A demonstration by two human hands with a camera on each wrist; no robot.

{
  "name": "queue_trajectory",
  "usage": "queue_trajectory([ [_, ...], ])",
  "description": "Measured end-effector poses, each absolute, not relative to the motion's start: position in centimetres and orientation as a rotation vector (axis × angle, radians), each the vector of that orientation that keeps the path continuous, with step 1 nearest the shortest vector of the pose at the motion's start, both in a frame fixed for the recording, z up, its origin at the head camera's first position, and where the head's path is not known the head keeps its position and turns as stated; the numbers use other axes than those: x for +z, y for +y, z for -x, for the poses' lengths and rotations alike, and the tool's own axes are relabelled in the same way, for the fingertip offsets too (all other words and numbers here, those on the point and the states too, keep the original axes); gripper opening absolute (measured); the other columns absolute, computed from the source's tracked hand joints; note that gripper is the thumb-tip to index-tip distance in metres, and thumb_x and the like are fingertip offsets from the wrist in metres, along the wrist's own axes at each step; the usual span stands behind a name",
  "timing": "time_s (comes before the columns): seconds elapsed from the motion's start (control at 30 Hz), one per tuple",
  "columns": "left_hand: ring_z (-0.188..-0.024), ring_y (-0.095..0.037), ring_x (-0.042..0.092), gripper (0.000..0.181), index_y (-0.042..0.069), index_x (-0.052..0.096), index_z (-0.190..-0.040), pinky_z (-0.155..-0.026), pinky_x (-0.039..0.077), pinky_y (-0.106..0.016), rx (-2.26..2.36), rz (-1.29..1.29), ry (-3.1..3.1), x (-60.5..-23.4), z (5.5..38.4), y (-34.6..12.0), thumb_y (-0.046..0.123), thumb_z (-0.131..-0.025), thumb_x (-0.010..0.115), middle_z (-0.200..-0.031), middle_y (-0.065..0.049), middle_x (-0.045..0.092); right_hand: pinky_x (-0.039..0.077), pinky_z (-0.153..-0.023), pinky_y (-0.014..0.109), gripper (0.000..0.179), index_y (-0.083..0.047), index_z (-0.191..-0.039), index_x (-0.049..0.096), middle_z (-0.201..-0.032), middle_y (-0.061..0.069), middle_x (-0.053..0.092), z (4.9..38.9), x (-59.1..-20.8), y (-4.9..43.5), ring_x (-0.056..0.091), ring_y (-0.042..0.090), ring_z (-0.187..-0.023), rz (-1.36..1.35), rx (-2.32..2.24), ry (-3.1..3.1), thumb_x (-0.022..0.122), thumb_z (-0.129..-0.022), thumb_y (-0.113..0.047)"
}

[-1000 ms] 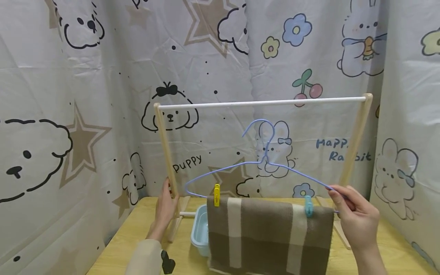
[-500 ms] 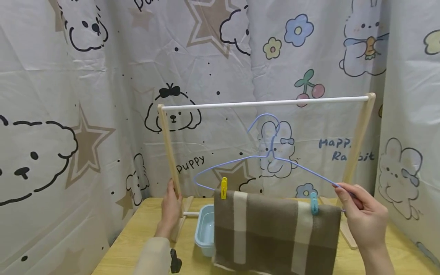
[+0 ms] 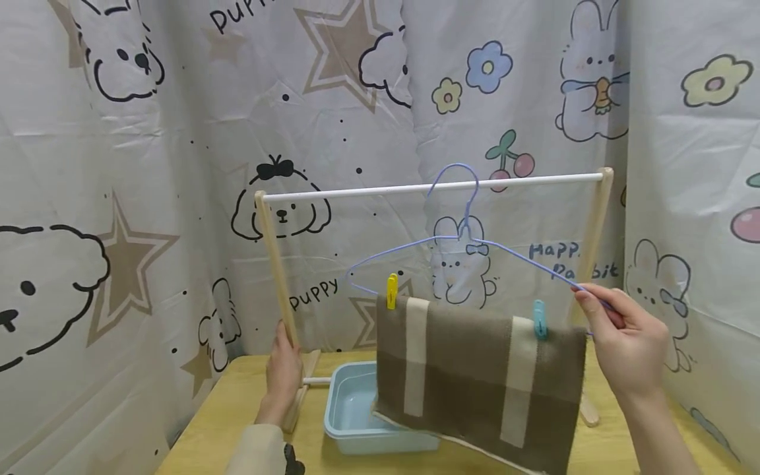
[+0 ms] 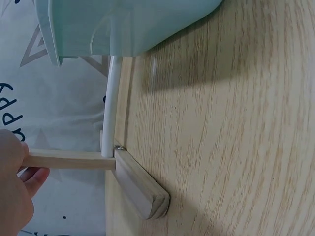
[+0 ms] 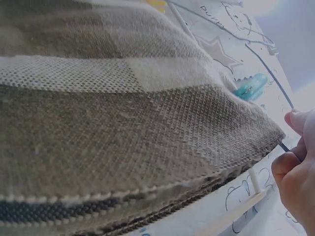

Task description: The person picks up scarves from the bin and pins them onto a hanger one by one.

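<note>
My right hand point(image 3: 632, 346) pinches the right end of a blue-purple wire clothes hanger point(image 3: 466, 229). A brown and cream checked cloth point(image 3: 460, 369) hangs folded over its lower bar, held by a yellow clothespin point(image 3: 392, 291) and a teal clothespin point(image 3: 539, 320). The hanger's hook rises above the white top rod point(image 3: 368, 192) of a small wooden drying rack; whether it is over or in front of the rod I cannot tell. Low on the rack's left post point(image 4: 74, 160), my left hand point(image 3: 284, 373) grips the wood. The cloth fills most of the right wrist view.
A light blue plastic basin point(image 3: 380, 442) stands on the wooden table point(image 3: 208, 429), partly behind the cloth. The rack's left foot point(image 4: 142, 184) rests on the tabletop. Printed curtains point(image 3: 368, 264) close off the back and sides.
My right hand has raised the hanger and cloth, bringing the hook from below the top rod up to its level. More of the basin shows. My left hand stays on the post.
</note>
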State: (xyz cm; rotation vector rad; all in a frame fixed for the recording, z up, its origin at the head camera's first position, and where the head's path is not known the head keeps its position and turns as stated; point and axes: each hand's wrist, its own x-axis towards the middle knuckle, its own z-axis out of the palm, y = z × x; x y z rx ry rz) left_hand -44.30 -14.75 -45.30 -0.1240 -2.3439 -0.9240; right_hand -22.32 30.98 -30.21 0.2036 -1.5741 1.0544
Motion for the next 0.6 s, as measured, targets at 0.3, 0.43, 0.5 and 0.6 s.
queue_trajectory([
  [0.3, -0.097, -0.052, 0.062, 0.063, 0.002, 0.024, -0.149, -0.079, 0.051, -0.061, -0.904, 0.121, -2.33, -45.0, 44.3, -14.9, -0.004, -0.095, 0.057, -0.117, -0.034, 0.057, 0.016, -0.036, 0.024, 0.016, 0.01, -0.098, 0.073, -0.066, -0.027, 0.06, 24.2, -28.2, 33.0, 0.025, -0.001, -0.04, -0.064, 1.006, -1.619, 0.073, -0.089, -0.003],
  [0.43, -0.092, -0.051, 0.063, 0.062, 0.002, 0.027, -0.148, -0.075, 0.052, -0.06, -0.887, 0.108, -2.323, -45.1, 44.2, -14.8, -0.005, -0.095, 0.058, -0.11, -0.033, 0.059, 0.017, -0.036, 0.023, 0.017, 0.007, -0.099, 0.074, -0.067, -0.031, 0.059, 24.9, -28.0, 34.0, 0.027, -0.004, -0.04, -0.021, 0.962, -1.666, 0.073, -0.09, -0.008],
  [0.5, -0.092, -0.051, 0.064, 0.062, 0.002, 0.027, -0.148, -0.075, 0.052, -0.06, -0.887, 0.101, -2.326, -45.1, 44.1, -14.8, -0.005, -0.095, 0.058, -0.111, -0.034, 0.059, 0.018, -0.036, 0.021, 0.018, 0.006, -0.099, 0.074, -0.07, -0.035, 0.06, 25.2, -28.1, 34.5, 0.029, -0.006, -0.04, 0.001, 0.962, -1.681, 0.073, -0.09, -0.009],
  [0.6, -0.093, -0.051, 0.063, 0.063, 0.003, 0.026, -0.149, -0.075, 0.052, -0.06, -0.896, 0.092, -2.337, -45.1, 43.8, -14.9, -0.004, -0.095, 0.058, -0.113, -0.034, 0.059, 0.018, -0.036, 0.018, 0.017, 0.004, -0.099, 0.075, -0.068, -0.036, 0.058, 25.7, -28.5, 35.0, 0.03, -0.006, -0.041, 0.061, 0.964, -1.711, 0.073, -0.091, -0.011],
])
